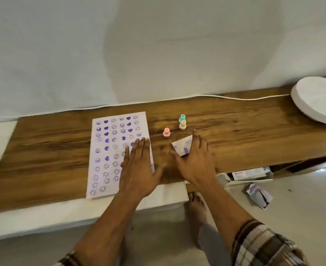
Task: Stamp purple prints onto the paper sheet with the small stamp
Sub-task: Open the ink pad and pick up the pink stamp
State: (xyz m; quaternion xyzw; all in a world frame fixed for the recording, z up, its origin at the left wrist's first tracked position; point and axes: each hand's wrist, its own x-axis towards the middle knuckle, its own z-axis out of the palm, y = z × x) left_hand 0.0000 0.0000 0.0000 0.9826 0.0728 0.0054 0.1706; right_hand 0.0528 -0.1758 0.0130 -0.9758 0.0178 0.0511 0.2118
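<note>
A white paper sheet (108, 150) lies on the wooden table (235, 131), covered with several purple smiley and heart prints. My left hand (139, 169) rests flat on the sheet's lower right part, fingers spread, holding nothing. My right hand (194, 162) lies flat on the table, fingers apart, partly over a purple-stained ink pad (183, 146). Three small stamps stand beyond the hands: a pink stamp (166, 132), a cream stamp (182, 125) and a teal stamp (182, 118) behind it. Neither hand touches a stamp.
A round white slab (319, 100) sits at the table's far right, with a white cable (235, 98) along the back edge. A white cloth backdrop hangs behind. On the floor to the right lie a crumpled paper (259, 194) and an open box (250, 174). My bare foot (195, 206) shows below.
</note>
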